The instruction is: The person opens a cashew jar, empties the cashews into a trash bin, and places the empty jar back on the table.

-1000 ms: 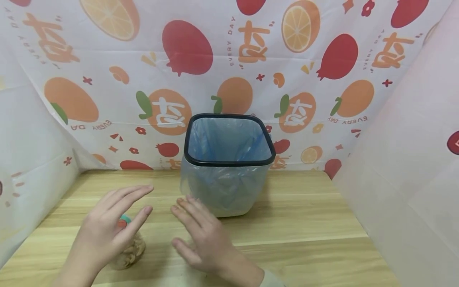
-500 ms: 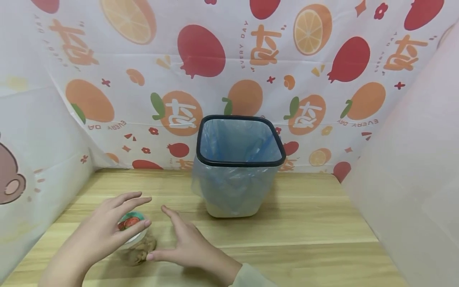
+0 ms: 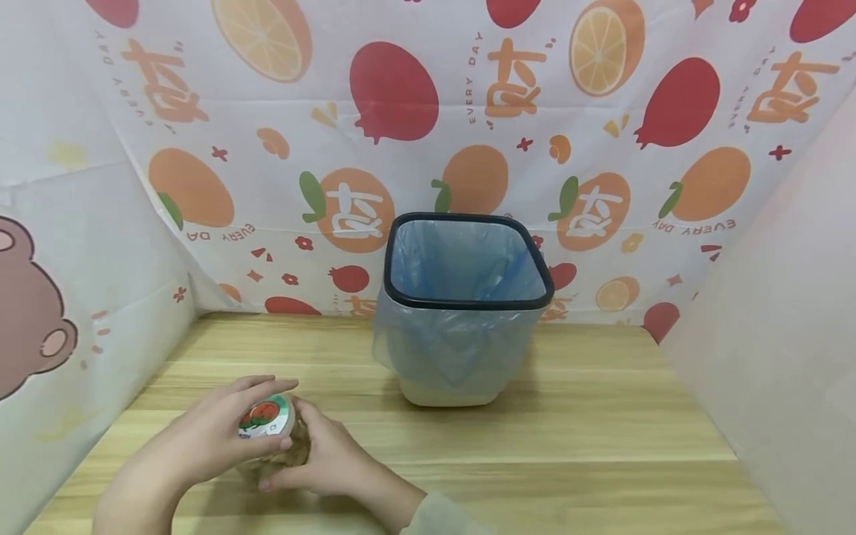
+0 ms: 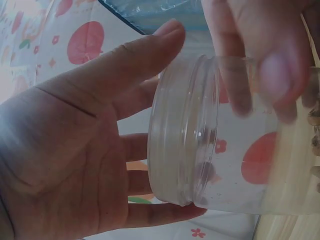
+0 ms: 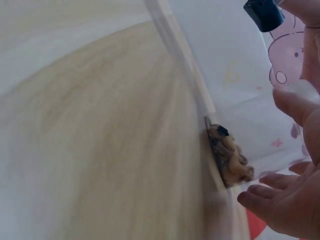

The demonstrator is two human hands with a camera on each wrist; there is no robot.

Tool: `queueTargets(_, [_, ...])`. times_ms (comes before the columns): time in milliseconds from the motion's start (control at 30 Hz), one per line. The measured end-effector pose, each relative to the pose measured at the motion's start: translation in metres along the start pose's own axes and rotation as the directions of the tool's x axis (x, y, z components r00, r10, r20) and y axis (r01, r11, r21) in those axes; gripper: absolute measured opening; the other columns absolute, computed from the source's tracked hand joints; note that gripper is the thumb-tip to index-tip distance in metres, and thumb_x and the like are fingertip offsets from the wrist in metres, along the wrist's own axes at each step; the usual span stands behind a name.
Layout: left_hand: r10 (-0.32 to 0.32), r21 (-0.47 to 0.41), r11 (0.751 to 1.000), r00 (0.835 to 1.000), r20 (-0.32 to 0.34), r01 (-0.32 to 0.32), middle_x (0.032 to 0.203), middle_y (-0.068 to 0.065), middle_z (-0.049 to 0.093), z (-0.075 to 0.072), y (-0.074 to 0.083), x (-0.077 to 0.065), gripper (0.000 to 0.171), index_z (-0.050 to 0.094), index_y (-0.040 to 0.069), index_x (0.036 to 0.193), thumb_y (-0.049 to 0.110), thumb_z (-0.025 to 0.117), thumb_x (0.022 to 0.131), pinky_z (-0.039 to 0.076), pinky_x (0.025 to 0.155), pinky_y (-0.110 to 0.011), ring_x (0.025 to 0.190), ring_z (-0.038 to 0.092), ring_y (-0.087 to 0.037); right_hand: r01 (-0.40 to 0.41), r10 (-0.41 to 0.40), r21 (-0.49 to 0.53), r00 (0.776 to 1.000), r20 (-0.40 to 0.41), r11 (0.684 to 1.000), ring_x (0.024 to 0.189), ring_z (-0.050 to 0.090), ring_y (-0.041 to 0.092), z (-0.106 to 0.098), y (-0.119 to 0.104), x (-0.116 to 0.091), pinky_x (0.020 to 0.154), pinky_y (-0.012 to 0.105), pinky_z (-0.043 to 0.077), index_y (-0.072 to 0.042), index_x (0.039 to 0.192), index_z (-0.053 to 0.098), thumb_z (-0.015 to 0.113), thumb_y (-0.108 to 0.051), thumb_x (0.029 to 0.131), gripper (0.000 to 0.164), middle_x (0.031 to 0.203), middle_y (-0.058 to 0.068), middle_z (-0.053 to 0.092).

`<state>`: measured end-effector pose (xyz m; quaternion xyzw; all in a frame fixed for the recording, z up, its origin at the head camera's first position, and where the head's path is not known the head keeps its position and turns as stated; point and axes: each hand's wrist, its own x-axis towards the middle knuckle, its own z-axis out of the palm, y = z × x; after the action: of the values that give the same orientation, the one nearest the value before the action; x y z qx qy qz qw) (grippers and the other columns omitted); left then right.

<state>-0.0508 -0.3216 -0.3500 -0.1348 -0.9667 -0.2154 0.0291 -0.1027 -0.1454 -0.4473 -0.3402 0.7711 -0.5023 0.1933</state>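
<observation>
clear jar (image 4: 235, 155) | upright on table (image 3: 568, 446) | printed lid (image 3: 266, 417) on | tan pieces (image 5: 233, 159) at bottom

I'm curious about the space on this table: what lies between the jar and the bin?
In the head view, the right hand is at the jar's side; beyond it, only bare wooden tabletop reaches to the bin.

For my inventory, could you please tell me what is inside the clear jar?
Brownish, curved pieces lie at the bottom of the jar. In the head view, the lid, left hand and right hand hide much of it.
</observation>
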Motion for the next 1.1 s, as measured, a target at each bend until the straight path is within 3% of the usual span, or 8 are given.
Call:
queueTargets(100, [-0.029, -0.017, 0.999, 0.999, 0.041, 0.029, 0.133, -0.015, 0.060, 0.001, 0.000, -0.001, 0.074, 0.059, 0.020, 0.137, 0.048, 0.085, 0.073, 0.053, 0.077, -0.042, 0.104, 0.063, -0.024, -0.009, 0.010, 0.037, 1.000, -0.007, 0.999, 0.136, 0.042, 0.006, 0.003, 0.004, 0.002, 0.104, 0.040, 0.046, -0.045, 0.147, 0.032, 0.084, -0.040, 0.081, 0.084, 0.146, -0.022, 0.044])
queueTargets(200, [-0.025, -0.001, 1.000, 0.999, 0.044, 0.025, 0.132, -0.011, 0.061, -0.001, 0.002, 0.000, 0.074, 0.060, 0.021, 0.136, 0.046, 0.086, 0.072, 0.052, 0.075, -0.034, 0.098, 0.062, -0.016, -0.007, 0.008, 0.036, 0.999, -0.031, 0.999, 0.137, 0.043, 0.009, 0.001, 0.004, 0.003, 0.105, 0.043, 0.045, -0.043, 0.144, 0.035, 0.083, -0.041, 0.081, 0.080, 0.147, -0.022, 0.044])
queueTargets(333, [-0.003, 0.025, 1.000, 1.000, 0.002, 0.003, 0.127, -0.001, 0.063, -0.003, 0.009, 0.003, 0.066, 0.063, 0.025, 0.131, 0.043, 0.088, 0.072, 0.051, 0.073, -0.027, 0.092, 0.060, -0.008, -0.004, 0.006, 0.055, 0.999, -0.050, 0.998, 0.138, 0.044, 0.010, -0.002, 0.005, 0.000, 0.107, 0.045, 0.044, -0.041, 0.142, 0.037, 0.085, -0.042, 0.078, 0.080, 0.147, -0.023, 0.044])
queueTargets(500, [0.088, 0.042, 0.996, 0.992, -0.094, -0.085, 0.119, 0.012, 0.064, -0.002, 0.022, 0.001, 0.058, 0.067, 0.029, 0.123, 0.039, 0.089, 0.070, 0.052, 0.071, -0.024, 0.090, 0.059, -0.003, 0.027, -0.023, 0.076, 0.998, -0.055, 0.997, 0.137, 0.045, 0.010, -0.012, 0.005, -0.012, 0.108, 0.046, 0.044, -0.043, 0.142, 0.035, 0.085, -0.044, 0.077, 0.082, 0.144, -0.022, 0.047])
queueTargets(667, [0.211, 0.027, 0.977, 0.963, -0.166, -0.210, 0.116, 0.019, 0.062, -0.001, 0.042, 0.000, 0.057, 0.066, 0.034, 0.122, 0.035, 0.090, 0.071, 0.053, 0.071, -0.023, 0.090, 0.059, 0.001, 0.143, -0.142, 0.036, 0.989, -0.028, 0.989, 0.135, 0.045, 0.007, -0.035, 0.008, -0.032, 0.109, 0.041, 0.044, -0.042, 0.148, 0.027, 0.083, -0.043, 0.080, 0.088, 0.145, -0.019, 0.047])
queueTargets(867, [0.360, -0.004, 0.929, 0.906, -0.221, -0.370, 0.120, 0.018, 0.062, -0.001, 0.063, 0.004, 0.060, 0.063, 0.034, 0.125, 0.028, 0.089, 0.071, 0.054, 0.075, -0.021, 0.097, 0.061, -0.002, 0.289, -0.290, 0.041, 0.957, 0.013, 0.956, 0.130, 0.049, 0.003, -0.062, 0.009, -0.053, 0.108, 0.028, 0.043, -0.036, 0.152, 0.024, 0.088, -0.028, 0.077, 0.100, 0.145, -0.015, 0.049])
queueTargets(1033, [0.420, 0.031, 0.904, 0.871, -0.255, -0.427, 0.122, 0.015, 0.061, 0.002, 0.072, 0.007, 0.061, 0.063, 0.031, 0.126, 0.025, 0.087, 0.070, 0.052, 0.078, -0.019, 0.100, 0.062, -0.005, 0.371, -0.373, 0.066, 0.927, 0.024, 0.926, 0.126, 0.054, 0.004, -0.069, 0.001, -0.061, 0.107, 0.027, 0.044, -0.030, 0.150, 0.028, 0.088, -0.023, 0.077, 0.095, 0.141, -0.011, 0.053])
queueTargets(1100, [0.427, 0.051, 0.902, 0.867, -0.257, -0.429, 0.123, 0.015, 0.061, 0.003, 0.073, 0.007, 0.061, 0.063, 0.029, 0.127, 0.026, 0.086, 0.071, 0.051, 0.082, -0.016, 0.101, 0.062, -0.004, 0.376, -0.380, 0.094, 0.925, 0.031, 0.922, 0.125, 0.054, 0.005, -0.070, -0.002, -0.064, 0.107, 0.027, 0.044, -0.029, 0.150, 0.028, 0.087, -0.022, 0.078, 0.093, 0.141, -0.009, 0.052])
